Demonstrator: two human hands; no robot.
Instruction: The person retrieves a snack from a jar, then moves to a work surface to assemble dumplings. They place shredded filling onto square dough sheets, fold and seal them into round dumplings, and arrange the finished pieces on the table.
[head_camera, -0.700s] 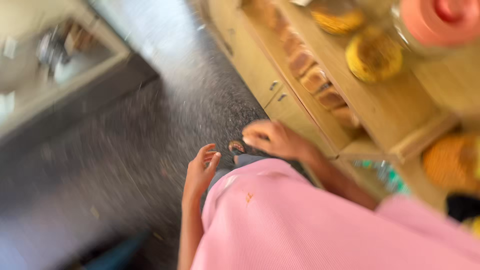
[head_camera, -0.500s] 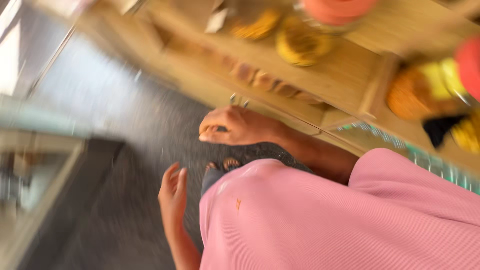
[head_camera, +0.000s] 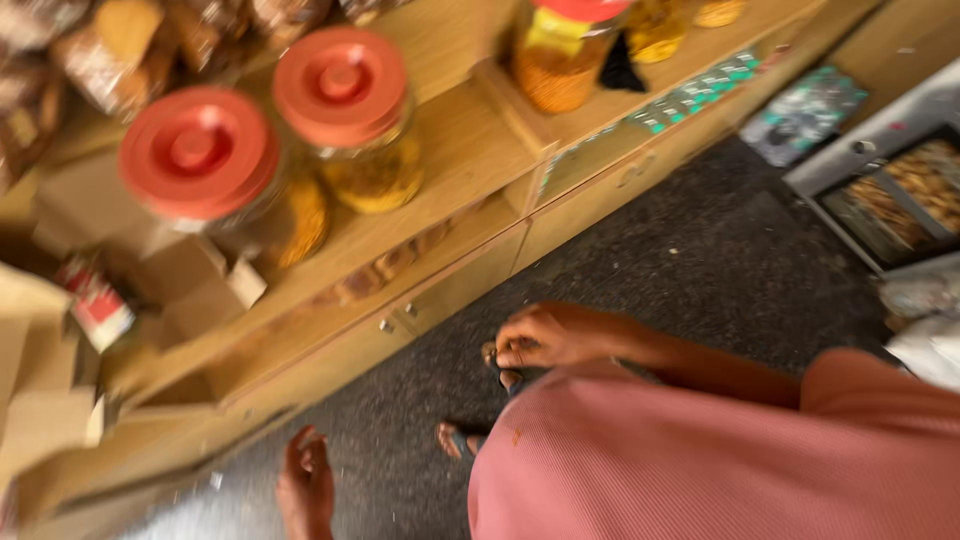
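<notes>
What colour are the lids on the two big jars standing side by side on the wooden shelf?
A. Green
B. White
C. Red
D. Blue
C. Both big jars carry round red lids, seen from above on the wooden shelf, well above the person's right hand and left hand.

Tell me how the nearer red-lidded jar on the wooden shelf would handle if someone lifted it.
The jar looks well filled with yellowish contents, so it is probably heavy for its size. Its clear, smooth wall may be slippery. The wide red lid has a raised centre, a likely grip, though whether it is fastened on cannot be told.
</notes>
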